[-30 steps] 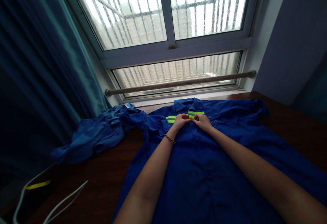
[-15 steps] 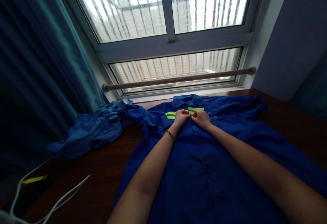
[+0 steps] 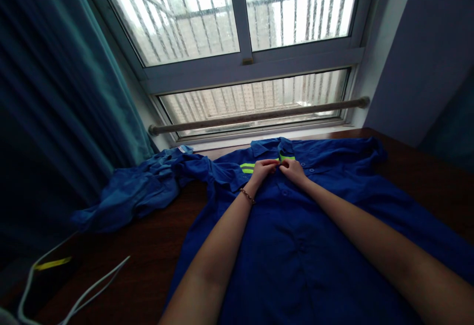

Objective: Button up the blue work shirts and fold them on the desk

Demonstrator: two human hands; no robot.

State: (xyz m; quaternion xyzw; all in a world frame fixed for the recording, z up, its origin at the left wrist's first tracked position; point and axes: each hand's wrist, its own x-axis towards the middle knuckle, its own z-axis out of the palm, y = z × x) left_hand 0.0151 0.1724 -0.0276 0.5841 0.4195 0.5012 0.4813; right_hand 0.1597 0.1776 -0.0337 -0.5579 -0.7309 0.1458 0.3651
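Note:
A blue work jacket [image 3: 274,246] with yellow-green reflective strips lies spread on the dark wooden surface, its collar toward the window. At the chest, my left hand [image 3: 265,168] pinches the front edge of the jacket beside the strip. My right hand [image 3: 292,170] is closed on the opposite edge, and the fingertips of both hands nearly touch. Whatever small part of the front lies between the fingertips is too small to make out. A button [image 3: 285,193] shows on the placket just below the hands. A beaded bracelet circles my left wrist.
Crumpled lighter-blue cloth [image 3: 144,191] lies to the left, beside the jacket's sleeve. White cables [image 3: 96,290] and a yellow strip [image 3: 54,264] are at the lower left. Behind the jacket are a window with a horizontal rail [image 3: 259,116] and a teal curtain [image 3: 92,68].
My fingertips have shifted slightly up and to the right along the jacket front, and the left hand now covers more of the reflective strip. The jacket lies where it was.

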